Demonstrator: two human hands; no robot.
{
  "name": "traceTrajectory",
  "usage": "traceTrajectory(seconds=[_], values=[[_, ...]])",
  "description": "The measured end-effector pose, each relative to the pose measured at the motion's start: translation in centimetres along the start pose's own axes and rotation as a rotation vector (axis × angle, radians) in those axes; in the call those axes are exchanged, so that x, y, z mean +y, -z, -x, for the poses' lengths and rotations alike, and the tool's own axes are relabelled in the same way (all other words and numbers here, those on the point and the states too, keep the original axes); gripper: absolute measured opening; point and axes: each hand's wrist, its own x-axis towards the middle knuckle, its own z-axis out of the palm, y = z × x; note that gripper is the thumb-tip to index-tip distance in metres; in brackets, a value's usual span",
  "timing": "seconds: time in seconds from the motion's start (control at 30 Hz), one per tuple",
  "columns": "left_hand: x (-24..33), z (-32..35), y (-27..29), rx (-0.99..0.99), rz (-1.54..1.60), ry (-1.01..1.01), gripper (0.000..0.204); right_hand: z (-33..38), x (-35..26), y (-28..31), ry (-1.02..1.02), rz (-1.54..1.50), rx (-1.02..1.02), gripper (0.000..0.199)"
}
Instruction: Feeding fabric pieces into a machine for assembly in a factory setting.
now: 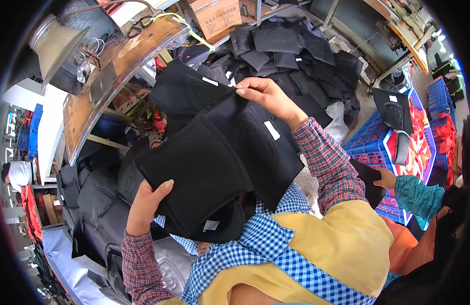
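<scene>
I am holding a black, roughly four-sided panel of mesh fabric (199, 165) up in front of the wearer's yellow garment (341, 236), and the two hands are standing well apart on it. The left hand (148, 203) is gripping the panel's left side, its thumb lying on top and its other fingers hiding from my view. The right hand (268, 99) is pinching the upper edge between thumb and forefinger. Just beside the mesh, a smooth black fabric piece with a white label (257, 147) is hanging to the right, and I cannot tell from here whether the two are joined. Farther left, a curved wooden counter with a worn edge (120, 63) is carrying a beige cone-shaped metal shade (57, 43). Beneath it, dark padded pieces (98, 203) are lying stacked beside the left forearm. Ahead of me, a big heap of black padded pieces (296, 51) is spreading near a brown cardboard box (214, 18). On the right, a blue lattice-walled plastic crate (369, 147) is holding bright red pieces (420, 140), and close by it a co-worker's hand (386, 178) in a teal sleeve (417, 195) is grasping another black piece (366, 178).
</scene>
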Motion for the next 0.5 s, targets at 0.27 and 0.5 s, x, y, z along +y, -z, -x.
traceTrajectory(seconds=[0.27, 0.5], values=[[-0.5, 0.1, 0.5, 0.005, -0.008, -0.004, 0.045, 0.1, -0.4, -0.3, -0.028, 0.076, 0.018, 0.022], [-1.0, 0.3, 0.8, 0.016, 0.016, 0.02, 0.044, 0.3, -0.7, 0.0, 0.061, 0.136, -0.056, 0.026]])
